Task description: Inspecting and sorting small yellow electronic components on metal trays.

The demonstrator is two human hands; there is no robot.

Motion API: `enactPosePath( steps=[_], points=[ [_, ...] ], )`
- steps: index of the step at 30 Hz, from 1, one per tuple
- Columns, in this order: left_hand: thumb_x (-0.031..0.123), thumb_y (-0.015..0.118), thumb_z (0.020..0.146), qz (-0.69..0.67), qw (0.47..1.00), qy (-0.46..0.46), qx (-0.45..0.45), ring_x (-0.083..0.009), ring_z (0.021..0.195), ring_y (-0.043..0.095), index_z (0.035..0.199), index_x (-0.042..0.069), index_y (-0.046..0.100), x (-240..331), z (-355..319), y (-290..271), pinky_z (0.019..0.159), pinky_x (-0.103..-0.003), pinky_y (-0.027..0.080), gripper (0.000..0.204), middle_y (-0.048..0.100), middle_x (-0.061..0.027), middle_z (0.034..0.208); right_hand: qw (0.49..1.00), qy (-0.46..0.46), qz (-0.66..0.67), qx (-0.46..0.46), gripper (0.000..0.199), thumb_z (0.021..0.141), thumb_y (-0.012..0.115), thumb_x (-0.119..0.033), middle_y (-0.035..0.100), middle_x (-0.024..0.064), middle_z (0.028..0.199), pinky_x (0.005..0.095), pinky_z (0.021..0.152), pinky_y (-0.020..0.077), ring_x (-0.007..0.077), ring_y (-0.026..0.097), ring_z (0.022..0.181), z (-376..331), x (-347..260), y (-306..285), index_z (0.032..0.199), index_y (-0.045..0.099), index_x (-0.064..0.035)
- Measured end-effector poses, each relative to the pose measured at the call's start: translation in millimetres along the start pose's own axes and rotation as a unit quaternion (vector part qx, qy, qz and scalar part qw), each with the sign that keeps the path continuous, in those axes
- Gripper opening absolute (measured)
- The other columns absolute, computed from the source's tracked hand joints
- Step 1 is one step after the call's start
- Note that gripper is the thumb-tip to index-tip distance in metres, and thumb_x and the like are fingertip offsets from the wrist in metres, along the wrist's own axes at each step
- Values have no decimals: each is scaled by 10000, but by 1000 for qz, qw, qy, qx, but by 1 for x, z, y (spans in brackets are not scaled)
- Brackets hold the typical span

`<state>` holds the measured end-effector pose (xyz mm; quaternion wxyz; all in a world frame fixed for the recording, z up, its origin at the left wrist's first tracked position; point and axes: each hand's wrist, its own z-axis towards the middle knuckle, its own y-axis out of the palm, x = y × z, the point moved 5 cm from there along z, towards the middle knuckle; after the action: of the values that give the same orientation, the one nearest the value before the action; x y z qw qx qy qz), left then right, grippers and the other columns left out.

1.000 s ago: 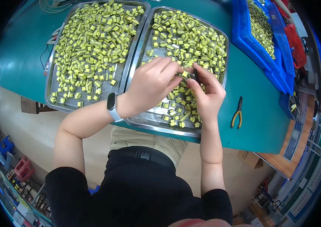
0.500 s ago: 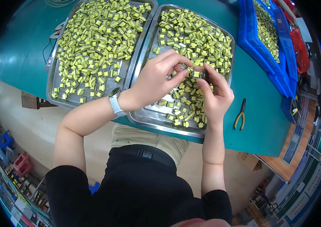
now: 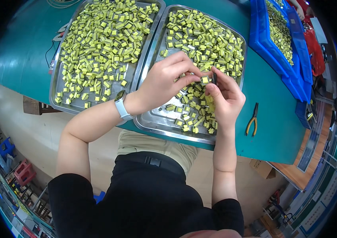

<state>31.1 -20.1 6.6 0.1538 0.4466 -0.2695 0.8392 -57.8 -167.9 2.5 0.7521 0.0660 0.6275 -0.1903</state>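
Note:
Over the right metal tray point(image 3: 152, 123), my hands meet at a small yellow-taped transformer point(image 3: 205, 79). My left hand point(image 3: 174, 77), with a watch on its wrist, is closed, thumb and index fingertips pinched at the transformer's left side. On the other side my right hand point(image 3: 228, 95) has its fingers curled round a narrow dark piece point(image 3: 215, 78), standing close against the transformer; its kind is hard to make out. Many similar yellow transformers point(image 3: 194, 29) lie loose in the tray under and beyond my hands, some hidden by them.
A second metal tray point(image 3: 66, 106) on the left is heaped with the same parts. Pliers with yellow handles point(image 3: 252, 121) lie on the green table point(image 3: 273, 139) at right. Blue bins point(image 3: 269, 51) with more parts stand far right. Another person's hand point(image 3: 298, 11) shows behind them.
My left fingertips have drawn closer together, and the transformer has shifted slightly left and down. The dark piece in my right hand looks narrower now. Another person's hand has appeared at the far right.

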Motion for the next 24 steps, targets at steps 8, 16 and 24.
enactPosePath(
  steps=[8, 16, 24],
  points=[
    [-4, 731, 774, 22, 997, 70, 3, -105, 634, 548, 914, 43, 701, 1, 0, 0, 518, -239, 411, 150, 591, -39, 831, 994, 67, 90, -7, 338, 864, 646, 30, 680, 144, 998, 234, 615, 517, 129, 627, 722, 0, 5, 2, 1190, 587, 96],
    [-36, 706, 765, -19, 1000, 4, -10, -92, 613, 498, 933, 50, 707, 1, 0, 1, 502, -235, 368, 189, 583, -28, 802, 992, 76, 98, 2, 347, 864, 649, 18, 679, 144, 1001, 244, 614, 514, 140, 625, 721, 0, 7, -1, 1196, 581, 96],
    [-1, 718, 771, -60, 998, -23, -26, -90, 639, 484, 925, 49, 690, 0, 1, 2, 521, -231, 360, 164, 560, -21, 794, 980, 124, 157, -5, 365, 868, 661, -26, 680, 158, 1015, 250, 622, 495, 149, 612, 716, 0, 17, -3, 1200, 563, 90]
  ],
)
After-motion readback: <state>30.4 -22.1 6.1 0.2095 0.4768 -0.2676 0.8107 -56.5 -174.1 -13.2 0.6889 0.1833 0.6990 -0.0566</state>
